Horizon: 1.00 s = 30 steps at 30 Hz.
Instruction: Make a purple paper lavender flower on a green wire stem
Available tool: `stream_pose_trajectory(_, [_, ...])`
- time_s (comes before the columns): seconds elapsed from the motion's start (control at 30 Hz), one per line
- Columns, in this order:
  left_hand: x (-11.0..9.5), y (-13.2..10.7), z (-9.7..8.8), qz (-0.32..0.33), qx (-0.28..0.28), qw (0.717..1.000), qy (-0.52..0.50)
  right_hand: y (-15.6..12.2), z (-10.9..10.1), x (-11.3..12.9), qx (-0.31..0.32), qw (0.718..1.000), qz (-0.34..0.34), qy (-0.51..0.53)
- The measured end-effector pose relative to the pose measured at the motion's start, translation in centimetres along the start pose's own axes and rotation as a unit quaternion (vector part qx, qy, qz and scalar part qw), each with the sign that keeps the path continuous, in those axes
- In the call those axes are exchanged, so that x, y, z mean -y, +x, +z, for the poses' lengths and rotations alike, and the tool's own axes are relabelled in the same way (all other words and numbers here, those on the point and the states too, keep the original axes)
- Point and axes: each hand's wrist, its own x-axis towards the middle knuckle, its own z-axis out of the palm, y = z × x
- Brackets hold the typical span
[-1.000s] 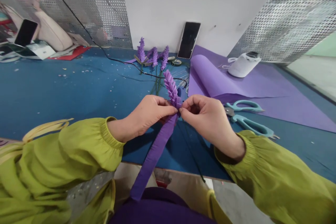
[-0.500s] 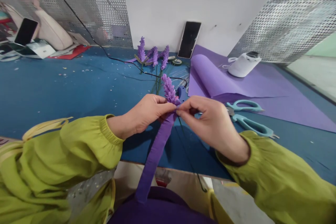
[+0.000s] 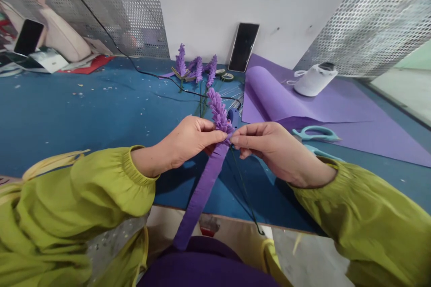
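A purple paper lavender flower (image 3: 218, 110) tilts up from between my hands, its looped petals wound around the upper end. My left hand (image 3: 188, 141) pinches its base between thumb and fingers. From that base a long purple paper strip (image 3: 202, 193) hangs down over the table edge toward my lap. Thumb and forefinger of my right hand (image 3: 272, 145) are closed on the strip's edge just beside the flower base. Below them a thin green wire stem (image 3: 244, 184) slants down to a hooked end. The tips of my left fingers are hidden behind the flower.
Several lavender flowers (image 3: 198, 69) lie at the back, near a phone (image 3: 244, 47) leaning on the white board. Purple paper (image 3: 350, 136) with a rolled edge, blue-handled scissors (image 3: 316, 133) and a white shoe-shaped holder (image 3: 314, 81) are right. A black cable (image 3: 155, 75) crosses the table.
My right hand has shifted slightly right and turned, its fingers now more extended, covering more of the scissors. The flower stands a little higher; my left hand keeps its pinch.
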Motion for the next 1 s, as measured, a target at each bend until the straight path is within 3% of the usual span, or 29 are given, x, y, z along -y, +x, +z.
stream_pose_trajectory(0.3, [-0.53, -0.37, 0.2, 0.017, -0.028, 0.997, 0.074, -0.02, 0.2, -0.14, -0.017, 1.0, 0.013, -0.011])
stream_pose_trajectory(0.73, [-0.31, -0.55, -0.01, 0.072, -0.023, 0.993, 0.088, 0.35, -0.43, -0.27, 0.078, 0.985, 0.116, 0.097])
stream_pose_trajectory(1.0, [0.02, -0.28, -0.23, 0.092, -0.019, 0.994, 0.062, 0.1, -0.1, -0.01, 0.084, 0.979, 0.119, 0.145])
